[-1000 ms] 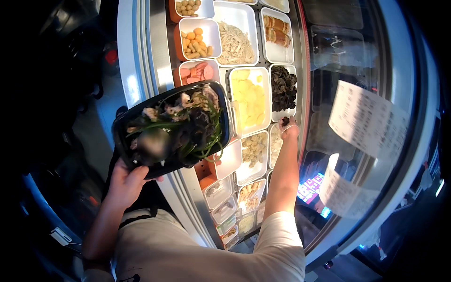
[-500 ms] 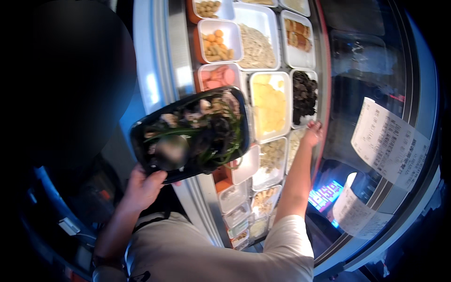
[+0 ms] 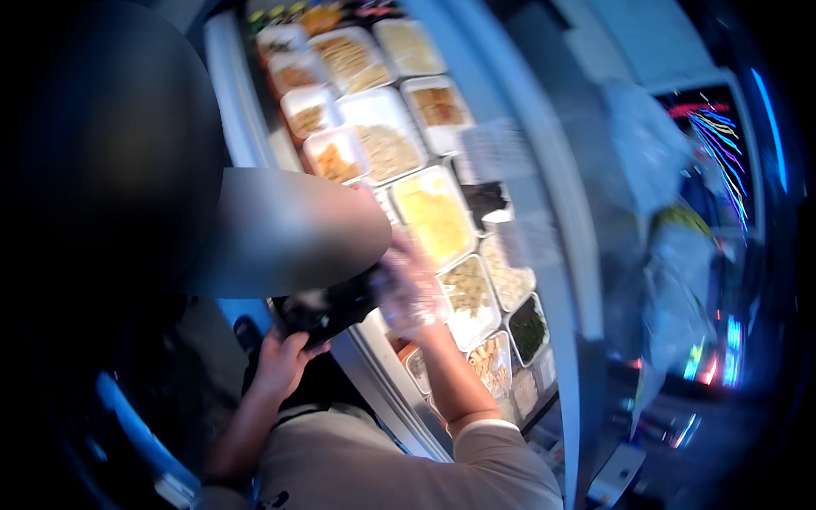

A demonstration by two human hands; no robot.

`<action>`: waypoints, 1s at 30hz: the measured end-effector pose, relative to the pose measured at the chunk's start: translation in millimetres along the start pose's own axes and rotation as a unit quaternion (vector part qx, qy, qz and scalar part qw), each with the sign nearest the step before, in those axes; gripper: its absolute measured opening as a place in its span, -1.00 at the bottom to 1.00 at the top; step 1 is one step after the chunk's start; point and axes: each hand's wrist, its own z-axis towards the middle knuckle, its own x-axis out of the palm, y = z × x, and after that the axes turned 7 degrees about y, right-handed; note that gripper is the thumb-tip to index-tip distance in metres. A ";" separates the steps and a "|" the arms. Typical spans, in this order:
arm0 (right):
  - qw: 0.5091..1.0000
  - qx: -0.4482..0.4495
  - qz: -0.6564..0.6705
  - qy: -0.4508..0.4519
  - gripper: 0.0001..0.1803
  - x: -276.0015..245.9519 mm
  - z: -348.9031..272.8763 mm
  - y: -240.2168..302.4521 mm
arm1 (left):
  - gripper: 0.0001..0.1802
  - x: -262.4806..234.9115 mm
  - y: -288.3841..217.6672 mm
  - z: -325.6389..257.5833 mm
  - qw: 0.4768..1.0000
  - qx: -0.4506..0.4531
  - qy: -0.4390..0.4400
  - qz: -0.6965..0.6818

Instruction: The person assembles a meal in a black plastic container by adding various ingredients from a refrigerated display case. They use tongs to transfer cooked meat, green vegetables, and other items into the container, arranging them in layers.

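My left hand (image 3: 285,361) grips the near corner of a black plastic tray (image 3: 331,310), thumb on its rim. A large smooth grey shape, blurred and close to the camera, covers much of the tray, so little of its dark contents shows. At the tray's right side is my right hand (image 3: 408,280), smeared by motion. Clear crinkled plastic (image 3: 412,310) shows around that hand; whether it is a glove or a film cannot be made out. What its fingers do is hidden.
Right of the hands, a counter holds rows of white tubs, among them yellow slices (image 3: 433,217), pale shreds (image 3: 384,151), brown rolls (image 3: 438,106) and dark greens (image 3: 529,330). A metal ledge (image 3: 391,404) runs along its near side. Plastic bags (image 3: 676,280) hang at the right.
My right hand has come back from the counter's far edge to the tray. The tray has moved lower and is now mostly covered by the grey shape. The view has turned.
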 end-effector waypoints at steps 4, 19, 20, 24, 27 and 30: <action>0.883 -0.038 -0.452 0.117 0.03 39.8 -16.6 56.8 | -0.48 2.6 -23.8 -31.2 1.000 -0.021 0.015 0.016; 0.874 -0.091 -0.473 -0.062 0.10 193.8 -77.0 147.7 | -0.52 -83.2 -93.4 -155.1 0.986 0.011 0.151 0.062; 0.873 -0.109 -0.469 -0.071 0.10 202.1 -76.6 149.6 | -0.52 -89.1 -97.4 -159.2 0.985 0.002 0.150 0.080; 0.858 -0.067 -0.508 -0.036 0.11 232.3 -74.5 155.0 | -0.52 -107.4 -107.2 -170.9 0.979 0.000 0.171 0.106; 0.847 -0.044 -0.528 -0.028 0.12 252.2 -74.7 156.3 | -0.51 -117.0 -112.6 -176.6 0.977 0.001 0.173 0.122; 0.848 -0.021 -0.529 -0.017 0.10 267.2 -74.4 152.0 | -0.50 -127.4 -116.1 -182.5 0.973 -0.021 0.194 0.127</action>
